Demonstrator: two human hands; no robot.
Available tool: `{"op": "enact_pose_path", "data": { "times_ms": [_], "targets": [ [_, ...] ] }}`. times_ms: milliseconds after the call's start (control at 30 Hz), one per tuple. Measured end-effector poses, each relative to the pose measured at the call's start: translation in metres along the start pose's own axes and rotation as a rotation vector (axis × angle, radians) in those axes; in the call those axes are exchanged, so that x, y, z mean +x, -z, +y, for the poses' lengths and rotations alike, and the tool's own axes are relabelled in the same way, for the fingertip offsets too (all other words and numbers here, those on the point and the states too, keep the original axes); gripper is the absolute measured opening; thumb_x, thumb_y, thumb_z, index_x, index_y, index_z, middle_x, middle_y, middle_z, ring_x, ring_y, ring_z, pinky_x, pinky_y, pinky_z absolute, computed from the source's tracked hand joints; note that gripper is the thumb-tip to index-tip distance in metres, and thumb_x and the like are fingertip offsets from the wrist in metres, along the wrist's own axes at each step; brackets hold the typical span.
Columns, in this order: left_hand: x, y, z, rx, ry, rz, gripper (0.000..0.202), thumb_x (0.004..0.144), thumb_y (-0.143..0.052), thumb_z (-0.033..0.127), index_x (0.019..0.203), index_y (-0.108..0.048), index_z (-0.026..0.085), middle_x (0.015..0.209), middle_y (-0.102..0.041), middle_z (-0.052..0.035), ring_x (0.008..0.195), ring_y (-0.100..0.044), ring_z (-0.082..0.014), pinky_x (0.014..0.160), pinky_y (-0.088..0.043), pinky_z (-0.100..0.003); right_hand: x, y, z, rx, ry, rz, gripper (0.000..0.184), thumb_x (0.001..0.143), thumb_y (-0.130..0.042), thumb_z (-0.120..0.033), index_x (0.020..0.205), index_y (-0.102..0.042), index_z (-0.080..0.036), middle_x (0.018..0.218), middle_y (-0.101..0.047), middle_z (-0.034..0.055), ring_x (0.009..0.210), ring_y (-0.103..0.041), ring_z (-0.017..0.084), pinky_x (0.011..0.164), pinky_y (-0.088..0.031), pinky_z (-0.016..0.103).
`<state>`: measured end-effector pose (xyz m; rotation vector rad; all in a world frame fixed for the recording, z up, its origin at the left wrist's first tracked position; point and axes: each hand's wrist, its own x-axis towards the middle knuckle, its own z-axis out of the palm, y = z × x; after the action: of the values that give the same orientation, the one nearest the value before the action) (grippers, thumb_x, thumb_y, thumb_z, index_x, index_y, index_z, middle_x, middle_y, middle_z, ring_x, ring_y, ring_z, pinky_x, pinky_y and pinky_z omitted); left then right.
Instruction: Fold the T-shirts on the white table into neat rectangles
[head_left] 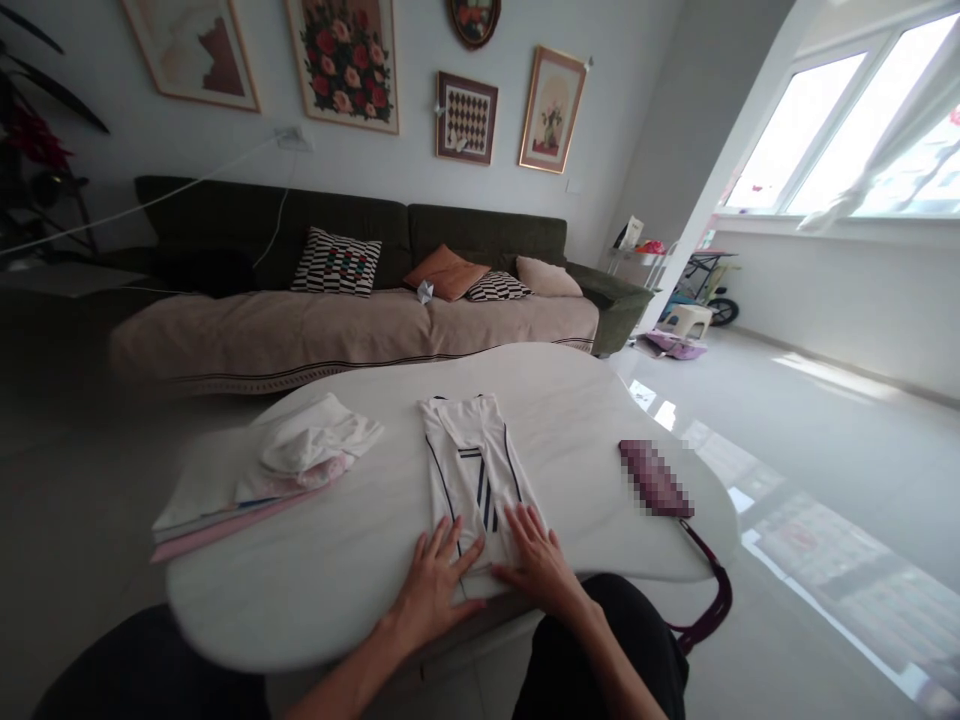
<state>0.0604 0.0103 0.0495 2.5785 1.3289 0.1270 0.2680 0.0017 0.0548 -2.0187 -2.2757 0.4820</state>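
A white sports jersey [469,470] with dark stripes and a dark number lies folded into a long strip on the pale table. My left hand [431,580] rests on its lower left part, fingers spread. Across from it, my right hand [536,560] lies flat on the lower right part with the fingers stretched out. Neither hand grips the cloth. To the left sits a stack of folded clothes [247,500] in white and pink, with a crumpled white garment [311,445] on top.
The marble-look table [592,420] has a rounded edge. At its right lies a blurred maroon item [656,478] with a strap [709,610] hanging over the edge. Beyond stands a green sofa [487,228] with cushions. My knees are close under the front edge.
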Motion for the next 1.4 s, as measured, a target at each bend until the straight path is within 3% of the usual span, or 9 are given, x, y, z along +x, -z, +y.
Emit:
{"op": "enact_pose_path", "data": {
  "times_ms": [133, 300, 500, 700, 867, 933, 1033, 1200, 1400],
  "targets": [
    [-0.022, 0.003, 0.0, 0.037, 0.016, -0.067, 0.071, 0.075, -0.059, 0.035, 0.136, -0.023, 0.039, 0.145, -0.023, -0.0057, 0.131, -0.021, -0.0321, 0.102, -0.023, -0.053, -0.024, 0.003, 0.008, -0.074, 0.11, 0.11, 0.058, 0.069, -0.054, -0.016, 0.126, -0.042, -0.017, 0.134, -0.038, 0.012, 0.124, -0.031, 0.024, 0.094, -0.035, 0.034],
    [-0.036, 0.006, -0.001, 0.073, -0.028, -0.067, 0.079, 0.072, -0.037, -0.003, 0.135, -0.021, 0.042, 0.144, -0.026, -0.0008, 0.13, -0.027, -0.0238, 0.102, -0.027, -0.047, -0.039, -0.003, -0.002, -0.225, 0.181, 0.255, 0.047, 0.071, -0.039, 0.003, 0.112, -0.052, -0.017, 0.116, -0.051, 0.0113, 0.11, -0.043, 0.022, 0.087, -0.039, 0.031],
    [-0.059, 0.033, 0.003, -0.066, -0.008, -0.243, 0.074, 0.071, -0.039, -0.002, 0.131, -0.034, 0.041, 0.141, -0.033, 0.0, 0.128, -0.032, -0.023, 0.104, -0.027, -0.043, -0.065, 0.015, -0.021, -0.054, 0.206, 0.091, 0.031, 0.077, -0.035, -0.001, 0.081, -0.058, -0.02, 0.083, -0.062, 0.0023, 0.081, -0.054, 0.016, 0.075, -0.037, 0.025],
    [-0.108, 0.11, 0.005, -0.455, -0.062, -0.393, 0.047, 0.083, -0.042, 0.026, 0.122, -0.041, 0.052, 0.114, -0.061, 0.0119, 0.099, -0.059, -0.0134, 0.085, -0.043, -0.021, -0.1, 0.076, -0.038, 0.292, 0.286, -0.248, 0.036, 0.069, -0.039, -0.004, 0.084, -0.062, -0.026, 0.08, -0.064, -0.0025, 0.073, -0.057, 0.011, 0.064, -0.037, 0.018],
    [-0.036, 0.151, -0.041, -0.64, -0.041, -0.199, 0.041, 0.079, -0.044, 0.031, 0.118, -0.055, 0.031, 0.12, -0.058, 0.0054, 0.109, -0.051, -0.0172, 0.095, -0.036, -0.026, -0.017, 0.116, -0.029, 0.371, 0.22, 0.073, 0.026, 0.077, -0.049, -0.022, 0.102, -0.057, -0.023, 0.083, -0.061, -0.0001, 0.08, -0.054, 0.014, 0.072, -0.039, 0.023],
    [0.013, 0.14, -0.066, -0.681, 0.065, -0.099, 0.043, 0.072, -0.049, 0.027, 0.113, -0.059, 0.023, 0.118, -0.059, 0.0001, 0.107, -0.051, -0.0192, 0.09, -0.039, -0.026, 0.037, 0.114, -0.029, 0.359, 0.123, 0.099, 0.026, 0.074, -0.052, -0.016, 0.1, -0.057, -0.019, 0.083, -0.06, 0.0, 0.079, -0.053, 0.013, 0.072, -0.039, 0.022],
    [0.064, 0.109, -0.094, -0.726, 0.317, -0.135, 0.042, 0.062, -0.049, 0.02, 0.101, -0.063, 0.016, 0.09, -0.067, -0.0033, 0.078, -0.06, -0.0188, 0.062, -0.045, -0.024, 0.099, 0.094, -0.032, 0.329, 0.03, 0.034, 0.019, 0.072, -0.053, -0.008, 0.09, -0.059, -0.013, 0.075, -0.059, 0.0004, 0.073, -0.053, 0.012, 0.066, -0.04, 0.023],
    [0.077, 0.087, -0.117, -0.732, 0.3, -0.128, 0.037, 0.061, -0.05, 0.023, 0.095, -0.064, 0.016, 0.079, -0.065, -0.0003, 0.067, -0.058, -0.0153, 0.052, -0.04, -0.02, 0.129, 0.062, -0.024, 0.315, -0.025, -0.043, 0.013, 0.082, -0.054, -0.022, 0.091, -0.057, -0.013, 0.075, -0.057, -0.0018, 0.061, -0.053, 0.008, 0.057, -0.045, 0.023],
    [0.087, 0.087, -0.133, -0.576, 0.284, 0.036, 0.032, 0.066, -0.054, 0.023, 0.096, -0.063, 0.018, 0.1, -0.063, -0.0031, 0.094, -0.055, -0.0182, 0.08, -0.041, -0.024, 0.14, 0.057, -0.015, 0.254, -0.061, 0.021, 0.021, 0.08, -0.054, -0.016, 0.101, -0.057, -0.016, 0.093, -0.06, 0.0031, 0.083, -0.057, 0.013, 0.073, -0.046, 0.027]
  ]
}}
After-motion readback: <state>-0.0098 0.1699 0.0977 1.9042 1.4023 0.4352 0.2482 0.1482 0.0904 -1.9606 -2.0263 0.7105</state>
